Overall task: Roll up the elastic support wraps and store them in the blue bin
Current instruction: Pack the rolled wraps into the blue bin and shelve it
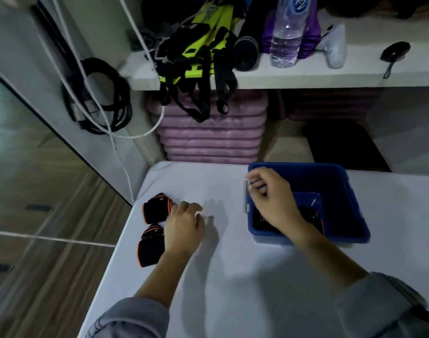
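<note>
Take the blue bin (350, 198) as the landmark: it sits on the white bench (233, 276), and both wraps still outside it lie well to its left, near the bench's left edge. The far wrap (156, 208) is a black roll with orange trim; the near wrap (150, 245) lies just on the person's side of it, its long axis running roughly from the person away toward the far edge, and it looks only loosely folded. The left hand (184, 228) rests right beside both, fingers half curled and spread over the bench, its thumb side touching or nearly touching the far wrap; it has hold of nothing that I can see. The right hand (272, 198) is over the bin's left rim, fingers bent loosely inward, possibly pinching something small and bluish, though blur keeps me from telling. Dark wraps (262, 222) already lie on the bin's floor under that wrist. The left hand is therefore much the nearer to the remaining wraps, which lie to its left, away from the bin. By my judgement the next pick falls to the left hand, and any carry must cross rightward over open bench to reach the bin.
</note>
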{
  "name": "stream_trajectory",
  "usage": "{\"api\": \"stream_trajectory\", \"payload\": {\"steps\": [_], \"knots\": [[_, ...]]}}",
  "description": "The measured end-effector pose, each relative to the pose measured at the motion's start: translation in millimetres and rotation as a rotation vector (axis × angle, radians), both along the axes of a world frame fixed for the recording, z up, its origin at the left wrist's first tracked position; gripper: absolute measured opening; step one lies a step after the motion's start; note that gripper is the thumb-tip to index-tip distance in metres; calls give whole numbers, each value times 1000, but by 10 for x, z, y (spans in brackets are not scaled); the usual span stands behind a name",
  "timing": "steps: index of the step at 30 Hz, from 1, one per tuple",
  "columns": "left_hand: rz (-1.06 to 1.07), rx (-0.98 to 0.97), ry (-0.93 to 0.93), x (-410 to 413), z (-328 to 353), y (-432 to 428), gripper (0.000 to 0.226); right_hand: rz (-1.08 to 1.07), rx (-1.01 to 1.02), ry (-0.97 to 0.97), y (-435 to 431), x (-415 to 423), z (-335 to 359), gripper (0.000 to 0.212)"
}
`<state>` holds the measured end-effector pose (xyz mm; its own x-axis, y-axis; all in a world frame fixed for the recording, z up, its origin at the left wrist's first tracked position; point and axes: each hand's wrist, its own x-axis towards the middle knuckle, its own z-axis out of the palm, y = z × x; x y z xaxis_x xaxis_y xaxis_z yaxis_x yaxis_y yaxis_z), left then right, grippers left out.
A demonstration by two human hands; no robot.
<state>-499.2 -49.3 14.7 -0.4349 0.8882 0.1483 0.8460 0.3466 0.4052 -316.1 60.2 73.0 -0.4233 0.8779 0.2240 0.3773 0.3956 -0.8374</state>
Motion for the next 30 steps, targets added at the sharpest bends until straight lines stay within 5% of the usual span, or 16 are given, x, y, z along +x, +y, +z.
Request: {"api": "stream_trajectory", "payload": {"steps": [3, 6, 12, 30], "knots": [[231, -70, -39, -414, -96, -466, 22, 170, -123, -25, -427, -617, -231, 22], [402, -143, -123, -700, -221, -819, 28, 342, -363, -268, -772, -1083, -622, 32], [263, -257, -395, -979, -537, -1050, 49, 549, -401, -446, -1037, -1599, -1217, 81], [49, -236, -265, -1038, -616, -1142, 52, 410, -476, -236, -1024, -1552, -1276, 46]]}}
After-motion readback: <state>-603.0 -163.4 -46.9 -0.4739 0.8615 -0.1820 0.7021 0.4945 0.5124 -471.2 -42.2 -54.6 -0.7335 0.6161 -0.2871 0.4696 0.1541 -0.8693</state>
